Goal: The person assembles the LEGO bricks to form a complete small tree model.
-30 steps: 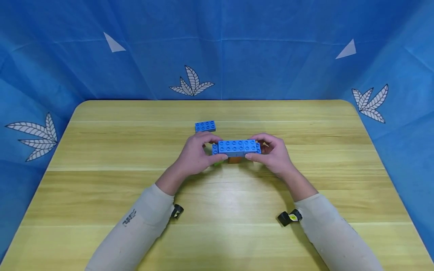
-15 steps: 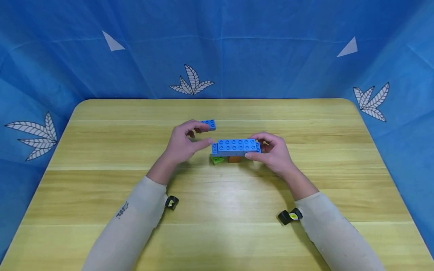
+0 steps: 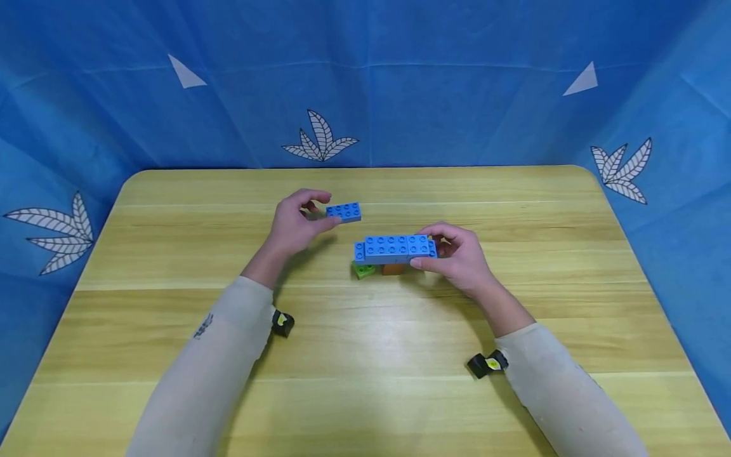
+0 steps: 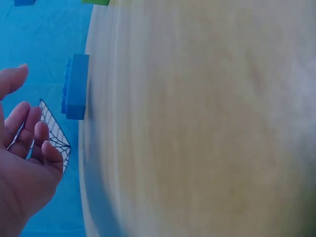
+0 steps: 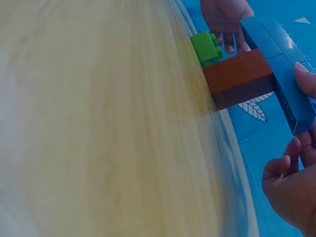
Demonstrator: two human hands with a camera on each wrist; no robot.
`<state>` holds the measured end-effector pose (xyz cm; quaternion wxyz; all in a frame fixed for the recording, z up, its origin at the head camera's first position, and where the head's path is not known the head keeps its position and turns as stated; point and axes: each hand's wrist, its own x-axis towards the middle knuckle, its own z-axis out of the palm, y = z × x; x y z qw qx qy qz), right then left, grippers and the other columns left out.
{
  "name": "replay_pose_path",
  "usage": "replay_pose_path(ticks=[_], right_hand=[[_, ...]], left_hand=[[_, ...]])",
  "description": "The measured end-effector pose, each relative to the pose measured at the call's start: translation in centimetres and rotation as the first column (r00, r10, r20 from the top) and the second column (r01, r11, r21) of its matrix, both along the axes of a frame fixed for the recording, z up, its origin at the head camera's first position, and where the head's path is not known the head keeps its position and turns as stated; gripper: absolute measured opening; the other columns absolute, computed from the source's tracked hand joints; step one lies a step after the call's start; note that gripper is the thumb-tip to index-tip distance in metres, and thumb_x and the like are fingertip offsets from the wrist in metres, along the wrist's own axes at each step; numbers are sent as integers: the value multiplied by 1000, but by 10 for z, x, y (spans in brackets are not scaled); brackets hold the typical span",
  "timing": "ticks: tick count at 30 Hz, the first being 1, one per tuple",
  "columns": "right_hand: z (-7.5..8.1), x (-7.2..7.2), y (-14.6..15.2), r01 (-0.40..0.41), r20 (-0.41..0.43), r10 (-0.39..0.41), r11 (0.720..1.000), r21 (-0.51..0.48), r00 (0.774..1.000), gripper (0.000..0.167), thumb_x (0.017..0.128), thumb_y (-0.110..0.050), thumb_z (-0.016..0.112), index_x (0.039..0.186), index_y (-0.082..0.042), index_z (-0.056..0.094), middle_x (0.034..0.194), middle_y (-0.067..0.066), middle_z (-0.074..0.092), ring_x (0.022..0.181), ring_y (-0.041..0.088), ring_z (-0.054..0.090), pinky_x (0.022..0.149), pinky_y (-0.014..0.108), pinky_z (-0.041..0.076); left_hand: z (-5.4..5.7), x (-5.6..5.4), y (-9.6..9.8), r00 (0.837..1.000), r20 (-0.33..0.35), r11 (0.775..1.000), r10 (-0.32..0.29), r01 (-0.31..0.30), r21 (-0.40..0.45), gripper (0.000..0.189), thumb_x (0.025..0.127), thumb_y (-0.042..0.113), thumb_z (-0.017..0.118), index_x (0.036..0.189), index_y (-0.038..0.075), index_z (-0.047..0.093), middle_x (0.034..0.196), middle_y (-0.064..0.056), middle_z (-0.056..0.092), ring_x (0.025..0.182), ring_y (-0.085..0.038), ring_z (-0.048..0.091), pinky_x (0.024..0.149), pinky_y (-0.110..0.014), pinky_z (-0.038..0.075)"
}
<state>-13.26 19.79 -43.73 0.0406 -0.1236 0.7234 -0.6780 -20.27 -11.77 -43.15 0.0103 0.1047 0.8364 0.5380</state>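
A blue toy building brick (image 3: 349,213) with studs lies alone on the table. My left hand (image 3: 292,223) is just left of it, thumb and fingers apart around its left end; in the left wrist view a gap shows between hand and brick (image 4: 78,88). My right hand (image 3: 461,259) grips the right end of a beam of joined blue bricks (image 3: 386,250), thumb in front and fingers behind. This beam sits across a stacked column of brown bricks (image 5: 238,79) standing on the table, making a T shape.
Beside the brown column, under the beam's left end, sits a green brick (image 5: 205,48). The wooden table (image 3: 365,355) has its far edge against a blue curtain (image 3: 457,114) with leaf prints.
My left hand has let go of the beam's left end and moved left and away from me, to the loose blue brick. My right hand has stayed on the beam.
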Motion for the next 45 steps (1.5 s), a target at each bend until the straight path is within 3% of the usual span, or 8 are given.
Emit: replay_pose_path(ticks=[7, 10, 17, 29, 45], right_hand=[[1, 0, 1, -3, 4, 3, 1000, 15, 1000, 38, 75, 11, 82, 109, 6, 68, 99, 13, 59, 83, 24, 48, 65, 24, 40], [1, 1, 1, 0, 8, 0, 1000, 26, 1000, 37, 75, 10, 83, 109, 6, 68, 99, 13, 59, 83, 24, 48, 65, 25, 40], [1, 1, 2, 17, 5, -17, 999, 41, 1000, 37, 75, 9, 83, 108, 5, 69, 99, 13, 59, 85, 26, 46, 65, 25, 40], [0, -4, 4, 39, -20, -39, 998, 42, 999, 36, 77, 5, 83, 109, 2, 70, 101, 13, 60, 82, 26, 46, 63, 25, 42], [2, -12, 2, 54, -3, -54, 998, 39, 999, 36, 77, 6, 83, 110, 4, 69, 101, 14, 60, 79, 24, 48, 62, 24, 44]], left_hand=[[-9, -7, -1, 990, 132, 998, 56, -50, -45, 47, 86, 18, 81, 128, 5, 65, 122, -4, 62, 100, -24, 51, 82, -36, 45], [-13, -9, -1, 984, 158, 994, 76, -63, -86, 48, 86, 18, 81, 130, 7, 64, 122, -4, 61, 97, -24, 50, 81, -34, 44], [-18, -13, 4, 986, 153, 981, 63, -33, -191, 48, 88, 18, 79, 131, 7, 63, 116, -7, 58, 95, -25, 47, 79, -35, 42], [-21, -17, 5, 988, 140, 964, 60, -20, -267, 44, 89, 18, 79, 129, 5, 65, 108, -10, 56, 92, -26, 47, 75, -36, 40], [-14, -13, 7, 987, 142, 964, 76, -36, -264, 42, 91, 23, 77, 127, 6, 65, 111, -8, 61, 89, -25, 48, 73, -34, 41]])
